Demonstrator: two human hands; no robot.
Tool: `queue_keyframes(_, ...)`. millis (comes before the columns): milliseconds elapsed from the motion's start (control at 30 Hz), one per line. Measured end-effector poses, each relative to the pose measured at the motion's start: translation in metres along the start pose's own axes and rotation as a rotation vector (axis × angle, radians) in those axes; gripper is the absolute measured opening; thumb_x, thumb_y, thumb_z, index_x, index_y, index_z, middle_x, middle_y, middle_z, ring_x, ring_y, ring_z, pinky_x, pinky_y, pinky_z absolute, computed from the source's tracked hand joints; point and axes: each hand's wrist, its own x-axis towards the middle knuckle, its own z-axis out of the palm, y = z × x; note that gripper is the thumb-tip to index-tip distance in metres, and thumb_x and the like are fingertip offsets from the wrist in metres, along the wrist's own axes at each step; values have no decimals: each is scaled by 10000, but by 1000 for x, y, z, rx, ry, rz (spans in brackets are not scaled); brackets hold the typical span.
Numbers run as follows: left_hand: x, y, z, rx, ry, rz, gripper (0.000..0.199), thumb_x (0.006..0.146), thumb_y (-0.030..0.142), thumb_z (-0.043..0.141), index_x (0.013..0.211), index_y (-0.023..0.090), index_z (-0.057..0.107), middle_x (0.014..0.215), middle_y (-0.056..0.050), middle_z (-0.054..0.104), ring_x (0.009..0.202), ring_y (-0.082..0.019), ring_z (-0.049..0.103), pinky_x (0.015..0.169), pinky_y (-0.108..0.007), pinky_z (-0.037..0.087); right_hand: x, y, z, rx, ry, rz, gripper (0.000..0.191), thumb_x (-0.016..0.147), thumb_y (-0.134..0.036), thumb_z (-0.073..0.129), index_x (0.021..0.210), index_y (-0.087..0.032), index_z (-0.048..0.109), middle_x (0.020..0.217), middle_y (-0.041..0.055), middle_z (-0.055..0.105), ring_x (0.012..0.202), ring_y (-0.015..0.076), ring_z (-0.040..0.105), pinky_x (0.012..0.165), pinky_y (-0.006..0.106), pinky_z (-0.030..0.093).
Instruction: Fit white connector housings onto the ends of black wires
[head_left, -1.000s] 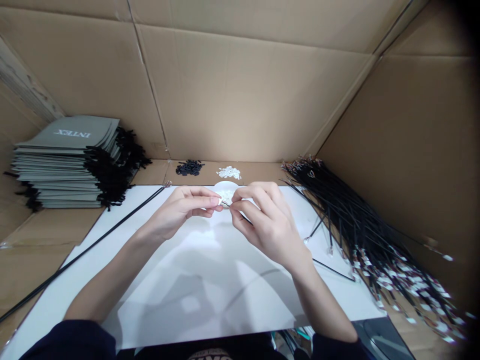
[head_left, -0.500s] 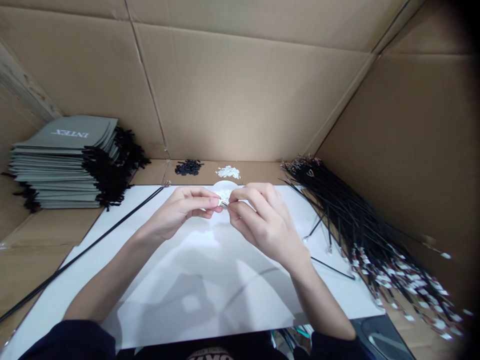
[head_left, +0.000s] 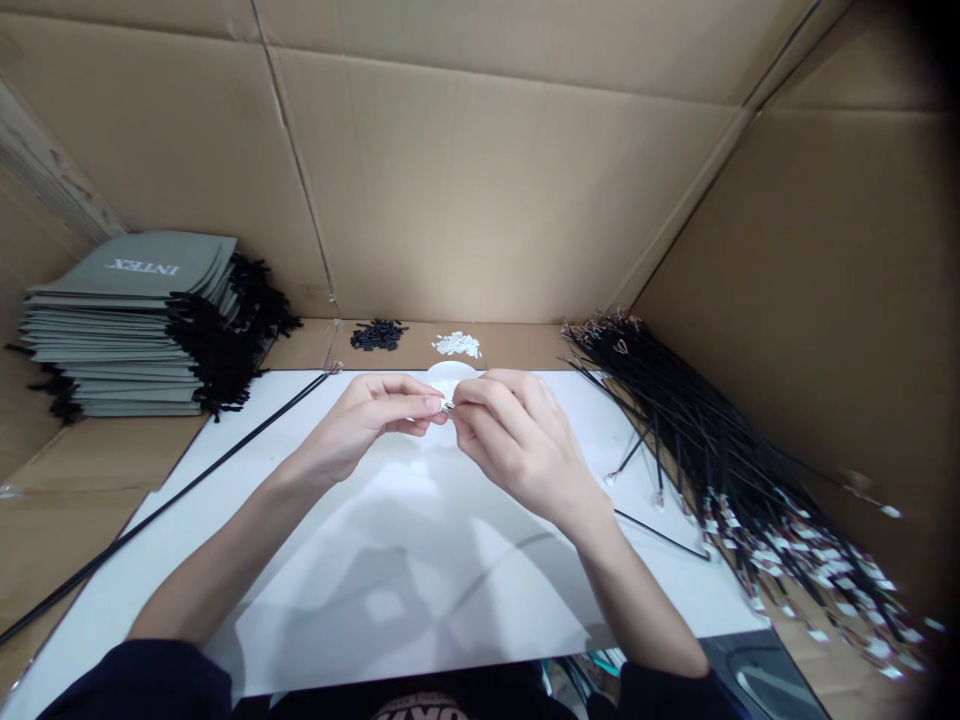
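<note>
A small white connector (head_left: 442,404) sits between our two hands, up in front of the bowl near the middle of the view. Our left hand (head_left: 365,420) pinches it between thumb and forefinger, the grip narrow and closed on it. Our right hand (head_left: 519,445) comes in from the other side, fingertips drawn together on thin wires (head_left: 449,408); they show as a short strip beside the connector, and we cannot tell whether they are inside it.

Just behind our fingertips is the white bowl (head_left: 451,368), with small white pieces in it. Below our forearms lies the white board (head_left: 375,590), marked with shadows. A black cable (head_left: 660,534) shows beyond our right wrist; we cannot tell whether it joins the wires we hold. Another pair of cables (head_left: 217,464) slants along the left side of the board.

Past the board's far edge, on cardboard (head_left: 517,347), lie a black pile (head_left: 379,335) and, beside it, a white pile (head_left: 457,345). Far left stands a grey stack (head_left: 109,350) with black cords (head_left: 217,345) at its side. On the right spreads a bundle (head_left: 690,430) of black cables, many ending in white plugs (head_left: 825,570).
</note>
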Motion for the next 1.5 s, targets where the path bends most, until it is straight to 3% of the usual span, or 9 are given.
queue_keyframes(600, -4, 1, 4, 61, 36, 101, 95, 799, 281, 783, 749, 201, 768, 841, -37, 743, 765, -143, 643, 728, -244, 527, -4, 6, 15, 149, 73, 27, 151, 938, -29, 541, 969, -169, 589, 969, 81, 695, 952, 218, 572, 816, 348, 465)
queue_keyframes(767, 0, 3, -4, 128, 27, 145, 205, 821, 365, 776, 955, 210, 772, 960, -59, 756, 903, -198, 681, 841, -304, 542, -2, 16, 8, 260, 52, 144, 81, 963, -118, 558, 941, -193, 581, 979, 76, 652, 914, 215, 579, 808, 378, 464)
queue_keyframes(1000, -8, 9, -6, 465, 159, 504, 110, 872, 322, 728, 885, 217, 759, 1119, -50, 705, 1078, -220, 636, 1013, -341, 448, -4, 20, 5, 316, 50, 265, 69, 957, -132, 587, 964, -200, 580, 1006, 71, 619, 968, 214, 561, 845, 379, 447)
queue_keyframes(1233, -7, -1, 7, 852, 351, 925, 58, 870, 224, 705, 850, 259, 747, 968, -26, 748, 942, -218, 656, 895, -376, 507, -2, 15, 3, 463, 32, 338, 60, 967, -151, 556, 949, -202, 582, 1005, 69, 589, 928, 192, 582, 788, 348, 501)
queue_keyframes(1433, 2, -16, -2, 1085, 387, 1182, 178, 833, 180, 725, 879, 348, 762, 919, 18, 773, 895, -212, 679, 887, -365, 512, -3, 12, 5, 758, 12, 461, 57, 978, -183, 549, 948, -201, 594, 965, 45, 603, 859, 152, 596, 668, 267, 542)
queue_keyframes(1500, 3, -17, -4, 1093, 388, 1205, 196, 820, 181, 741, 878, 368, 764, 896, 26, 775, 866, -206, 684, 895, -362, 504, -3, 11, 6, 797, 6, 479, 47, 975, -187, 556, 956, -199, 598, 961, 42, 609, 850, 146, 595, 661, 257, 542)
